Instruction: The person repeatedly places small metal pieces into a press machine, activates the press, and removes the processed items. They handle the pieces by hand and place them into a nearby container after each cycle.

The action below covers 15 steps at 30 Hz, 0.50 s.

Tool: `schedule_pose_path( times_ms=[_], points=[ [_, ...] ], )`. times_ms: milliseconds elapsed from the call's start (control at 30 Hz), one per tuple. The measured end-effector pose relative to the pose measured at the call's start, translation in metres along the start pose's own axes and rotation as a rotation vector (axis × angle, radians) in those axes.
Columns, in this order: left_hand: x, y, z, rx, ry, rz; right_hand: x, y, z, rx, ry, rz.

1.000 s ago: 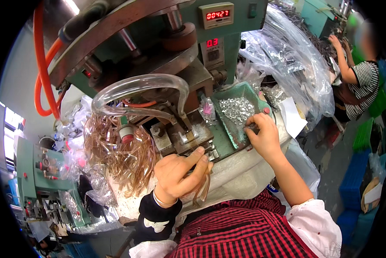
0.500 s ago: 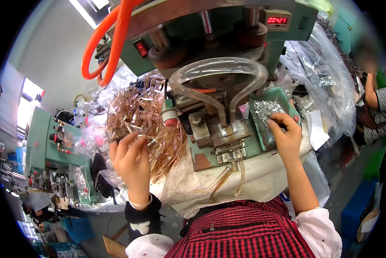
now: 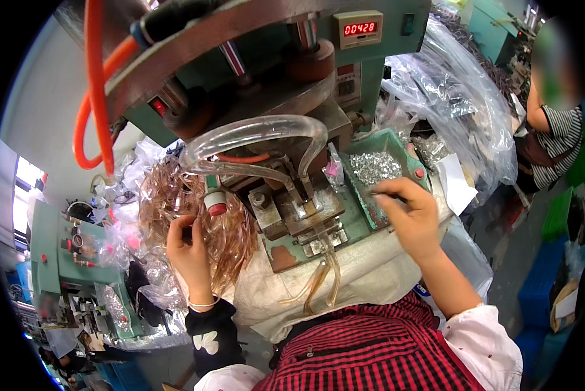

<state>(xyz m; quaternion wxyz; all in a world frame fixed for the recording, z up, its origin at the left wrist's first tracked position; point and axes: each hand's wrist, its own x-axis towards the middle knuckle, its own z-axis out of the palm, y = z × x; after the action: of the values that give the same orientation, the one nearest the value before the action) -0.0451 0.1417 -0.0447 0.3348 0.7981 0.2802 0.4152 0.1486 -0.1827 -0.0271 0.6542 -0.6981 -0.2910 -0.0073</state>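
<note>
Cloth-draped worktop point(image 3: 370, 260) below green press; left grip point(image 3: 189, 251) pinching amber tube loops point(image 3: 175, 195), right grip point(image 3: 406, 212) pinching silvery bits point(image 3: 377, 167) over the green tray point(image 3: 397, 140).

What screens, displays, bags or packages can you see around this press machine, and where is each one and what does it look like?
Digital counter: top of the green machine, small grey box with red glowing digits.
Red indicator: machine's left underside, small rectangular red light.
Clear plastic bags: right of the machine, large, crumpled, transparent, holding small silvery parts.
Green tray: under the right hand, open, holding shiny metal pieces.
White paper sheet: right of the tray, blank-looking.
</note>
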Motion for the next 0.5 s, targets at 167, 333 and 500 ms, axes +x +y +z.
schedule_pose_path(
  times_ms=[167, 333, 500],
  points=[
    [-0.020, -0.008, 0.021, -0.353, -0.071, -0.242, 0.032, -0.005, 0.068, 0.155, -0.083, -0.015],
    [-0.040, 0.039, 0.021, -0.510, 0.120, -0.109, 0.016, -0.013, 0.084, 0.359, -0.025, 0.143],
    [-0.004, 0.135, 0.020, -0.521, 0.075, 0.407, 0.019, -0.038, 0.090, 0.581, -0.055, 0.274]
  ],
)
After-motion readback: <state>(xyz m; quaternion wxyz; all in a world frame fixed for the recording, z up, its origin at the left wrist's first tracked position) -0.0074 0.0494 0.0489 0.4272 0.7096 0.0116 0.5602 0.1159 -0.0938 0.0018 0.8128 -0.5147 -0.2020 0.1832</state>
